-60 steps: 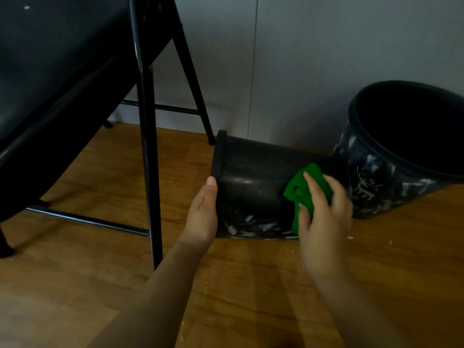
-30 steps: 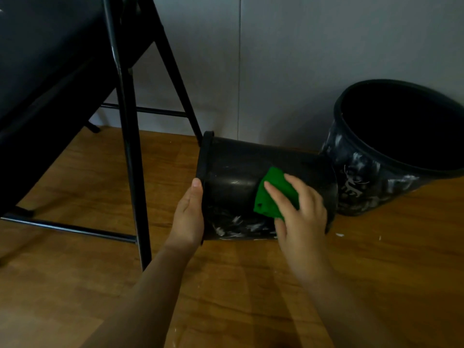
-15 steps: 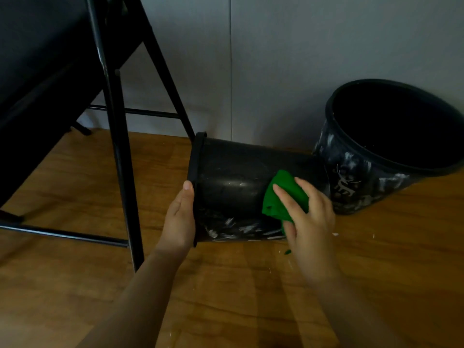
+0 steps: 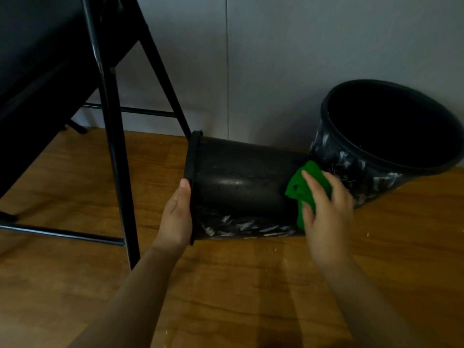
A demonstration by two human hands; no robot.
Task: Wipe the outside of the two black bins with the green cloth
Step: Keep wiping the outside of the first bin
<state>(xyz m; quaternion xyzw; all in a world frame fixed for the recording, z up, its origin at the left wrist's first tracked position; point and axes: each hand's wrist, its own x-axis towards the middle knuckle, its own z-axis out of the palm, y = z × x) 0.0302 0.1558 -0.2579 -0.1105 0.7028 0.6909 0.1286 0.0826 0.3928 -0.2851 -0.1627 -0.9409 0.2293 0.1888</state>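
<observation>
The wooden floor point(image 4: 251, 285) runs under everything, warm brown and dotted with small white flecks, and meets a grey wall point(image 4: 276, 59) at the back. On my left a black metal chair point(image 4: 108, 121) fills the upper corner, its legs and crossbars standing on the floor close to my left arm. Against the wall on my right the upright bin point(image 4: 371, 177) stands with its round mouth tipped toward me, its black outside heavily smeared with white marks. Just beside it, with its base end touching or almost touching that bin, the lying bin point(image 4: 238, 187) rests on its side on the floor, rim pointing left; its upper flank looks dark and glossy, while the strip nearest the floor carries white streaks. My left hand point(image 4: 177, 217) steadies it at the rim, thumb lying up along the rim's edge and palm against the open end; my other fingers are hidden behind the rim, so I cannot tell whether this grip curls inside the mouth or lies flat. My right hand point(image 4: 326, 209) is at the bin's base end, fingers spread and fairly straight, pressing the green cloth point(image 4: 301, 187) flat against the black side wall; this grip pushes rather than pinches. The cloth is bunched under my fingers, part of it hanging down below my thumb toward the floor.
</observation>
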